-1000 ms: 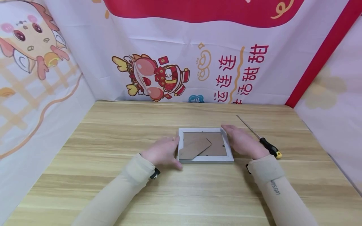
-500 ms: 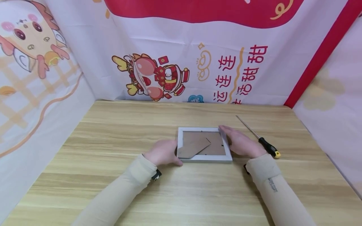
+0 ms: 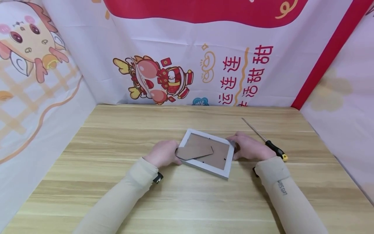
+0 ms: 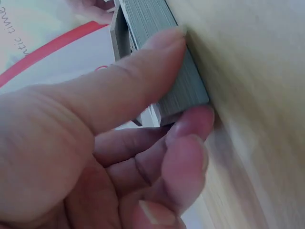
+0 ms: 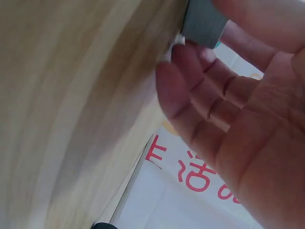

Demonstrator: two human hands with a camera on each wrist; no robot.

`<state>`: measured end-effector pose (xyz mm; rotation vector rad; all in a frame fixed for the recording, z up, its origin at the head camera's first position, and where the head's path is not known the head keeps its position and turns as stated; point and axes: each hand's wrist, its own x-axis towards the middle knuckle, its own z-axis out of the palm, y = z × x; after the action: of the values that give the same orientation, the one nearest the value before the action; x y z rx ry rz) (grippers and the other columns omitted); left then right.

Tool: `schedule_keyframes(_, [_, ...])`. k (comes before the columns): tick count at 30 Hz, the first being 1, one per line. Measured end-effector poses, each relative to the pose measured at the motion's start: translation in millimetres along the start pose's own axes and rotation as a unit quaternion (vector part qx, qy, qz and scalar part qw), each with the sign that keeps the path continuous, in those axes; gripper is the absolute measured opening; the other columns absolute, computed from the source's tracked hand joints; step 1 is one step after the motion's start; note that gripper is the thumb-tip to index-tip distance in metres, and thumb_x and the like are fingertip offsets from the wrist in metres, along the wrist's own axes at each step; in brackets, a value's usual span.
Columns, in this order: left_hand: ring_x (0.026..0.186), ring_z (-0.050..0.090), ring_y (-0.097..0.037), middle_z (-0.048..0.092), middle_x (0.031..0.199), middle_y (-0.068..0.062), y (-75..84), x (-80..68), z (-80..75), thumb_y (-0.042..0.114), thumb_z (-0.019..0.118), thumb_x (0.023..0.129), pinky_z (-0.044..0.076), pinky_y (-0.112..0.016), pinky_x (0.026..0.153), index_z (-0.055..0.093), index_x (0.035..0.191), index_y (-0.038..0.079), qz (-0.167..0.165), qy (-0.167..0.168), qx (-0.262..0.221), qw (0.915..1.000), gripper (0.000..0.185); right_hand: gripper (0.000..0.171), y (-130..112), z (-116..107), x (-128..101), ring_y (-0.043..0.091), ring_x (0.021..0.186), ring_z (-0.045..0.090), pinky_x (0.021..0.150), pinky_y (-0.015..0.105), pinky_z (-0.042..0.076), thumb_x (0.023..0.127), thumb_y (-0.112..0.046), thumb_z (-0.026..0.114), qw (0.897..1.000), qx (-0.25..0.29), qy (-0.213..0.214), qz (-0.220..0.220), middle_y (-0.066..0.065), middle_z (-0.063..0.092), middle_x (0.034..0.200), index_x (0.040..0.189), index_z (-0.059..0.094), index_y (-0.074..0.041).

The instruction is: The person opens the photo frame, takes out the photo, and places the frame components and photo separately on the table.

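Observation:
A picture frame [image 3: 208, 166] with a pale grey rim lies back side up, turned at an angle on the table. Its brown backing board [image 3: 221, 151] faces me, and a flat stand leg [image 3: 193, 152] slants across it. My left hand [image 3: 164, 152] holds the left corner; in the left wrist view the thumb lies along the frame's side [image 4: 188, 86] and fingertips meet its end. At the far right corner my right hand [image 3: 252, 147] grips the frame, its curled fingers at the corner [image 5: 205, 24] in the right wrist view. The frame's front is hidden.
A screwdriver [image 3: 276, 150] with a black and yellow handle lies right of my right hand, its shaft pointing away. The wood-grain table [image 3: 187, 208] ends at a printed cloth backdrop [image 3: 163, 32], with cloth on both sides too.
The picture frame has turned clockwise, its right side swinging toward me. My right hand has shifted nearer and curled round the far right corner; the left hand moved slightly left with its corner.

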<state>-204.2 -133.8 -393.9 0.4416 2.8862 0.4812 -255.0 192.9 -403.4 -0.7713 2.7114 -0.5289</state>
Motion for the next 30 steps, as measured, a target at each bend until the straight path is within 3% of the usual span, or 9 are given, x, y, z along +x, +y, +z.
schedule_keyframes(4, [0.061,0.053,-0.016,0.061,0.070,0.005,-7.1,3.1,-2.7,0.022,0.093,0.066,0.044,-0.030,0.058,0.071,0.079,0.010,-0.007,0.000,-0.004,1.0000,0.028,0.056,-3,1,4,0.017,0.088,0.056,0.082,0.039,0.051,0.070,-0.022,0.091,1.000,0.021,-0.010,-0.009,-0.002,0.063,0.101,0.119,0.068,-0.010])
schedule_keyframes(9, [0.069,0.055,-0.017,0.065,0.079,0.004,-12.5,12.2,-11.3,0.018,0.093,0.067,0.045,-0.030,0.062,0.075,0.088,0.007,-0.017,-0.026,-0.015,0.9994,0.030,0.050,-11,0,6,0.015,0.081,0.057,0.077,0.037,0.051,0.065,-0.029,0.094,1.000,0.021,-0.022,0.003,-0.005,0.065,0.091,0.105,0.070,-0.012])
schedule_keyframes(13, [0.072,0.057,-0.018,0.066,0.080,0.003,-13.2,25.4,-23.2,0.015,0.091,0.068,0.048,-0.031,0.066,0.075,0.091,0.007,0.009,-0.053,0.007,0.9985,0.029,0.053,-21,0,-1,0.016,0.076,0.056,0.071,0.034,0.050,0.061,-0.034,0.094,0.999,-0.008,-0.024,0.026,-0.003,0.063,0.085,0.101,0.070,-0.009])
schedule_keyframes(19, [0.082,0.058,-0.021,0.066,0.087,0.000,-11.5,49.6,-39.1,0.005,0.087,0.072,0.051,-0.034,0.075,0.074,0.097,0.007,0.039,-0.080,0.036,0.9954,0.028,0.048,-43,4,-21,0.015,0.068,0.054,0.063,0.032,0.048,0.061,-0.034,0.095,0.999,-0.015,0.019,0.045,-0.002,0.061,0.076,0.090,0.068,-0.006])
schedule_keyframes(26, [0.095,0.060,-0.021,0.069,0.106,-0.004,-4.7,76.6,-45.3,-0.005,0.082,0.075,0.051,-0.038,0.091,0.073,0.110,0.008,0.039,-0.077,0.011,0.9962,0.039,0.038,-69,17,-43,0.014,0.064,0.055,0.060,0.031,0.050,0.067,-0.022,0.092,0.993,0.012,0.069,0.097,0.000,0.065,0.076,0.092,0.072,-0.002])
schedule_keyframes(30, [0.103,0.059,-0.022,0.068,0.115,-0.005,1.7,91.8,-44.4,-0.006,0.077,0.081,0.048,-0.040,0.099,0.072,0.116,0.010,0.037,-0.087,0.017,0.9954,0.039,0.034,-78,31,-49,0.013,0.058,0.051,0.055,0.029,0.047,0.066,-0.024,0.092,0.990,0.000,0.095,0.104,-0.001,0.061,0.067,0.083,0.072,-0.001])
